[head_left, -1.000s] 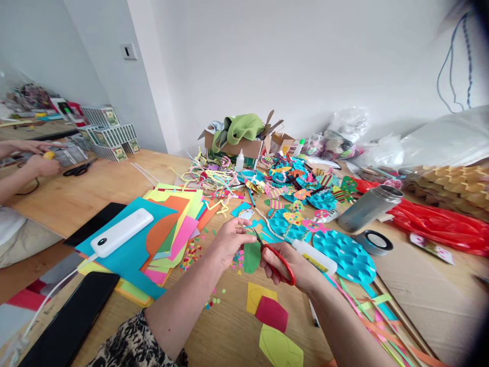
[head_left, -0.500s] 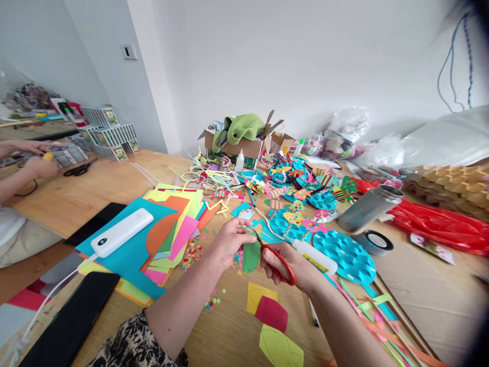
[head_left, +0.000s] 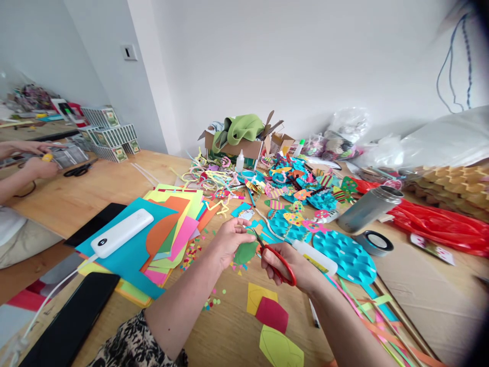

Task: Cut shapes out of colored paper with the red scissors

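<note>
Pinched in my left hand [head_left: 231, 241] is a small green paper piece [head_left: 245, 253] with a rounded edge, over the wooden table. My right hand [head_left: 281, 262] grips red-handled scissors [head_left: 288, 270], whose blades point up and left beside the paper's upper right edge. Below my hands lie a yellow paper piece [head_left: 256, 295], a dark red one [head_left: 272, 315] and a lime one [head_left: 281, 347] with drawn outlines. Tiny coloured paper bits [head_left: 190, 255] are scattered left of my left hand.
Coloured sheets [head_left: 133, 239] bear a white power bank [head_left: 122, 233] at left. A metal flask [head_left: 370, 208], glue bottle [head_left: 315, 257] and blue textured disc [head_left: 344, 256] are right. Paper fish [head_left: 275, 191] lie behind. Another person's hands [head_left: 38, 160] work at far left.
The green paper has turned in my left hand, its lower part swinging left and away from the scissors. My hands have hardly moved.
</note>
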Motion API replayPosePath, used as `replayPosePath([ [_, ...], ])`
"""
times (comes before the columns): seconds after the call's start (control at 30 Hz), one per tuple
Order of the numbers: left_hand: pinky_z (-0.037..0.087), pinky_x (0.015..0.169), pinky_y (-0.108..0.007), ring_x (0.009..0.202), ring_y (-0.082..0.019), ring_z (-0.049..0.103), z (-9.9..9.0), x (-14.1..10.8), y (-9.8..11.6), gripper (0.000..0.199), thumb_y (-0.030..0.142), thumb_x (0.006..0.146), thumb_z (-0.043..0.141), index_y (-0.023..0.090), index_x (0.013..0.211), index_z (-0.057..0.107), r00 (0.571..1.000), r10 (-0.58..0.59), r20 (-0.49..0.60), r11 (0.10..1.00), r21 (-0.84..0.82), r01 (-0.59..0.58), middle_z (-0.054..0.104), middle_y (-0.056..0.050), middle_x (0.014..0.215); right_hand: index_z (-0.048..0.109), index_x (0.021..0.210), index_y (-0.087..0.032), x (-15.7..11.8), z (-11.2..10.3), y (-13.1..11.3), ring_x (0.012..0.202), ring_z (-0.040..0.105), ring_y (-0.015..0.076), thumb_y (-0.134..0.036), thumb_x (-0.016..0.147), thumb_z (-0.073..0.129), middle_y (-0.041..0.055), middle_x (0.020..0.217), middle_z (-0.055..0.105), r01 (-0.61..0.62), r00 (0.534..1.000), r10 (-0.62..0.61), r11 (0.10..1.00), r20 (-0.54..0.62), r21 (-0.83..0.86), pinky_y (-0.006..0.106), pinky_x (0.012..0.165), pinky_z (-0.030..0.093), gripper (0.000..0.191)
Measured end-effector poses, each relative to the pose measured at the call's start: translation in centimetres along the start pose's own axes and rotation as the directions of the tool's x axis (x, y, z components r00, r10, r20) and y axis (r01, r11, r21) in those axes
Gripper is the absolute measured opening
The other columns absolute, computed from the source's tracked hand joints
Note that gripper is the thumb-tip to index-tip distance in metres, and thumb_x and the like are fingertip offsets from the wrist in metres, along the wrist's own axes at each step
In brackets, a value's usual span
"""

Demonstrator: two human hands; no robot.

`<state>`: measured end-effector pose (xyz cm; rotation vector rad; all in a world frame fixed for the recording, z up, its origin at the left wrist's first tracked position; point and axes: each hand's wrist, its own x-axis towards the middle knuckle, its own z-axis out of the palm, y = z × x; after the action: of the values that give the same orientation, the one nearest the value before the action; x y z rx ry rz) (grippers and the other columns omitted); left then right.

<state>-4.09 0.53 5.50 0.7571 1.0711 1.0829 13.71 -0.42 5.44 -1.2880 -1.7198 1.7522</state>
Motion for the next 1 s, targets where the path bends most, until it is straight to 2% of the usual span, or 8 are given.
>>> replayPosePath([
  [0.3, 0.045, 0.063, -0.025, 0.059, -0.01, 0.056, 0.26, -0.27, 0.33, 0.039, 0.01, 0.056, 0.077, 0.016, 0.091, 0.061, 0.999, 0.009, -0.041, 0.998, 0.069, -0.006, 0.058, 0.002, 0.072, 0.055, 0.069, -0.016, 0.11, 0.08, -0.01, 0.039, 0.049, 0.0067, -0.087, 0.063, 0.057, 0.0, 0.054, 0.058, 0.005, 1.0, -0.005, 1.0, 0.009, 0.012, 0.018, 0.037, 0.027, 0.072],
  [0.7, 0.043, 0.063, -0.025, 0.061, -0.011, 0.057, 0.23, -0.17, 0.5, 0.038, 0.006, 0.059, 0.073, 0.015, 0.094, 0.06, 0.997, 0.01, -0.075, 0.994, 0.11, -0.002, 0.058, 0.002, 0.071, 0.055, 0.067, -0.015, -0.02, 0.11, -0.21, 0.037, 0.048, 0.0063, -0.09, 0.057, 0.057, -0.0012, 0.05, 0.056, -0.038, 0.999, 0.038, 0.999, -0.016, -0.002, 0.017, 0.037, 0.028, 0.076],
  [1.0, 0.043, 0.065, -0.025, 0.063, -0.012, 0.059, 0.09, -0.06, 0.35, 0.04, 0.007, 0.06, 0.074, 0.015, 0.096, 0.061, 0.997, 0.015, -0.072, 0.992, 0.13, -0.006, 0.059, 0.002, 0.071, 0.055, 0.068, -0.015, 0.11, 0.04, 0.29, 0.039, 0.05, 0.0067, -0.081, 0.064, 0.064, 0.0, 0.054, 0.059, 0.01, 1.0, -0.01, 1.0, 0.003, -0.008, 0.017, 0.037, 0.029, 0.067],
])
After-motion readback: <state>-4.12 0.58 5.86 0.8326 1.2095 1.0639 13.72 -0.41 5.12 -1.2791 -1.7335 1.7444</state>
